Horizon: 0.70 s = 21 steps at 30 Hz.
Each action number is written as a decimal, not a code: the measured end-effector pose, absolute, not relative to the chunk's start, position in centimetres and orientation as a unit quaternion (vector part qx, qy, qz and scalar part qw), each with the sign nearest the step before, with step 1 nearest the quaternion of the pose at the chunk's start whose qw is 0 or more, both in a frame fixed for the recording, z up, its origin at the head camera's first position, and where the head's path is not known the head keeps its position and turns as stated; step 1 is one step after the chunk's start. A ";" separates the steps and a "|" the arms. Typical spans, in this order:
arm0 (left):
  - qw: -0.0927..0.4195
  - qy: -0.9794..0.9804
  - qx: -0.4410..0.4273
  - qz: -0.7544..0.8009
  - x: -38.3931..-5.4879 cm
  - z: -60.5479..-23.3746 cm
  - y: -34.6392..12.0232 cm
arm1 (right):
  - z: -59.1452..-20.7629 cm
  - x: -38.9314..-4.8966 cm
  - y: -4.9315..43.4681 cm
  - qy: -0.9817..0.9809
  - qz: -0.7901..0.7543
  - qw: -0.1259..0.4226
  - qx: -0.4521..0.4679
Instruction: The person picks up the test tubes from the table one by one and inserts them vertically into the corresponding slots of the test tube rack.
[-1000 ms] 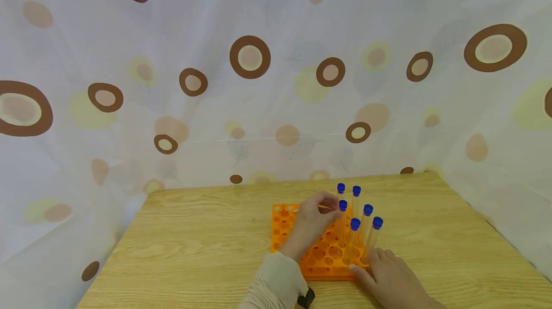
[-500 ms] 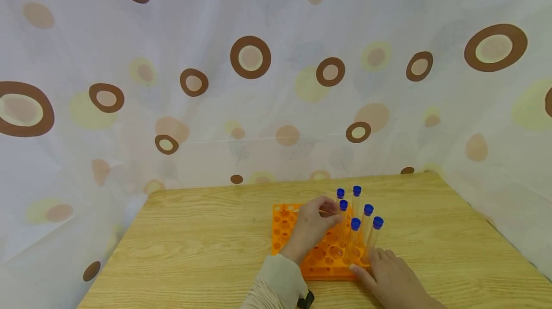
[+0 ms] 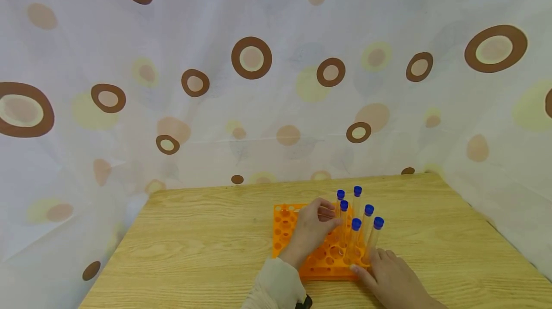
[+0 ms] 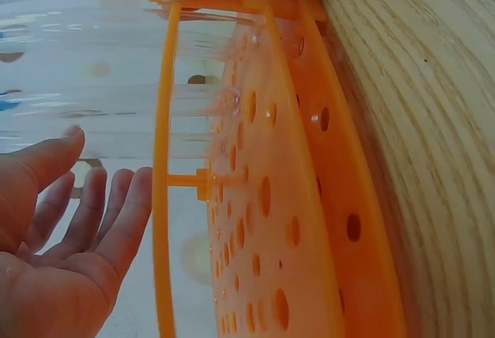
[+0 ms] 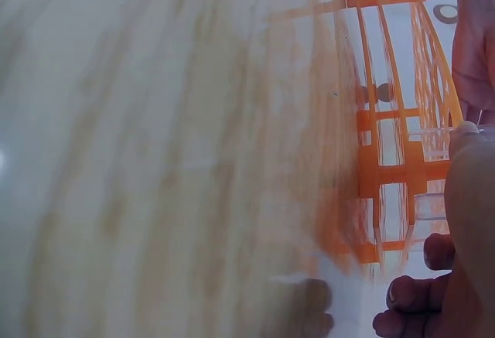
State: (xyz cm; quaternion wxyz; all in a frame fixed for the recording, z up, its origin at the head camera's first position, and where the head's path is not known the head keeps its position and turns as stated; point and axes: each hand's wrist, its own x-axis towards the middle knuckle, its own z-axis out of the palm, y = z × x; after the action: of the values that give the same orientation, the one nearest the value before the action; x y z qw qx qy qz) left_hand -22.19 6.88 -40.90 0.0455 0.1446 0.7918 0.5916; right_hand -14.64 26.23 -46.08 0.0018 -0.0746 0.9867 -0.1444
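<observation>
An orange test tube rack [image 3: 327, 273] stands on the table, with several clear, blue-capped test tubes upright in its right part. My left hand [image 3: 311, 226] is over the rack beside the back-left test tube [image 3: 340, 194]. In the left wrist view, the thumb and fingers of this hand [image 4: 73, 253] are spread apart, close to the tubes [image 4: 100, 102], with nothing pinched between them. My right hand [image 3: 398, 278] grips the rack's front right corner, thumb at the front and fingers along the right side. The right wrist view shows its thumb at the rack's [image 5: 394, 172] upper edge.
The wooden table [image 3: 207, 237] extends around the rack on both sides. A patterned white curtain [image 3: 276, 108] hangs behind the table and along its sides. Open holes show across the rack's left part.
The back-left test tube has sunk a little lower in the rack. My left hand's fingers have loosened and drawn slightly apart from it. The right hand has stayed at the corner.
</observation>
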 end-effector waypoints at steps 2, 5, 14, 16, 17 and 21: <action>0.045 0.788 0.149 0.596 -22.2 -40.9 6.6 | -46.0 -14.7 26.2 0.987 -0.145 0.005 -0.074; 0.043 0.787 0.153 0.596 -22.1 -40.7 5.8 | -45.9 -14.7 26.3 0.987 -0.144 0.006 -0.077; 0.043 0.811 0.172 0.557 -20.6 -40.4 0.6 | -45.6 -14.9 27.2 0.983 -0.166 0.047 -0.068; 0.032 0.823 0.178 0.538 -20.0 -40.6 -0.9 | -45.2 -14.8 27.8 0.981 -0.171 0.060 -0.070; 0.027 0.827 0.181 0.532 -19.7 -40.7 -1.6 | -44.9 -14.8 28.2 0.980 -0.172 0.063 -0.073; -0.006 0.851 0.190 0.489 -18.5 -41.1 -4.5 | -43.7 -14.5 30.1 0.978 -0.171 0.074 -0.088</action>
State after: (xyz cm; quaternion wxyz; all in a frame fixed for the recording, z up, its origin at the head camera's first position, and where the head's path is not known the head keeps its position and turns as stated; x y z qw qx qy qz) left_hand -18.49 -4.51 -41.11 -0.0058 0.1905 0.8513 0.4888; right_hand -14.49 30.13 -43.66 0.0739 -0.0885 0.9785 -0.1713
